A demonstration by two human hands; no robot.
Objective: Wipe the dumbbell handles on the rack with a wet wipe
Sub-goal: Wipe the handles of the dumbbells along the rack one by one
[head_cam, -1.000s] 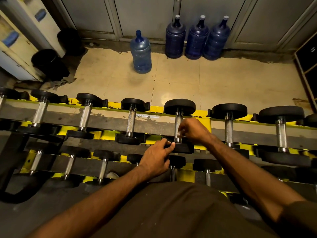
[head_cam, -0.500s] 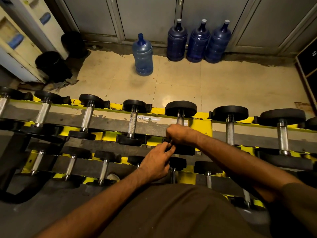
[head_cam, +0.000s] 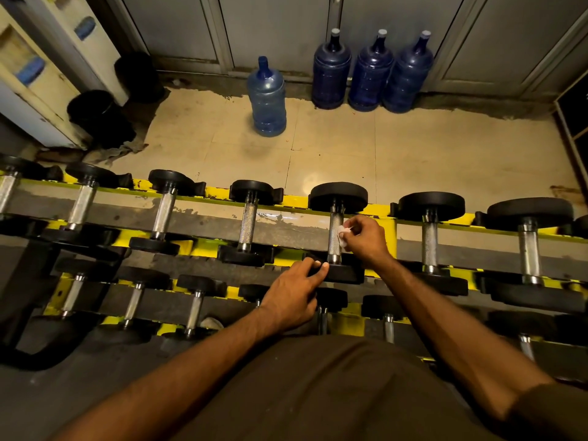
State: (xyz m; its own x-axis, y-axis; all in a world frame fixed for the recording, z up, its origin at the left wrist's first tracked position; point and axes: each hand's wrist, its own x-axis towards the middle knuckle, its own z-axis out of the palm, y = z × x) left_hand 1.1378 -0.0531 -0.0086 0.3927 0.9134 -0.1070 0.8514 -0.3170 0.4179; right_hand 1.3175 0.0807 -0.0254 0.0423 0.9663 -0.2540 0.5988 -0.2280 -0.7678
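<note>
Head cam, looking down: wet wipe point(head_cam: 343, 236), a small white wad, is pinched in the fingertips of the right hand point(head_cam: 366, 240) and pressed vs the right side of a knurled steel handle point(head_cam: 333, 246), approx its upper half. Rest of that hand's fingers are curled in round the wipe.

Handle belongs to a dumbbell point(head_cam: 338, 198) lying front-to-back in the top row of the rack point(head_cam: 386, 237), about mid-row, w/ neighbours on both sides. Left hand point(head_cam: 292, 300) holds the dumbbell's near head point(head_cam: 346, 273), fingers bent over its left edge, nails showing. Both forearms are bare and reach fwd from the bottom of frame, over a dark olive shirt point(head_cam: 318, 393).

Rack rails are yellow & grey, paint worn off in patches. Other top-row dumbbells point(head_cam: 248, 224) sit parallel, black heads, chrome handles, heads getting bigger toward the right. 2nd row of smaller dumbbells point(head_cam: 194, 310) sits lower and nearer the person, partly hidden by arms and torso.

Beyond the rack: beige tiled floor point(head_cam: 429, 154), stained at the edges. One light-blue water jug point(head_cam: 267, 97) stands alone on the tiles. 3 darker blue jugs point(head_cam: 370, 74) stand side by side, touching, right vs the grey panelled doors point(head_cam: 280, 23). Far left, 2 black bins point(head_cam: 95, 116) beside a white cabinet point(head_cam: 47, 100), w/ a crumpled cloth point(head_cam: 127, 151) on the floor just by them. Dark shelf unit point(head_cam: 576, 113) at right edge, contents too dim to tell.
</note>
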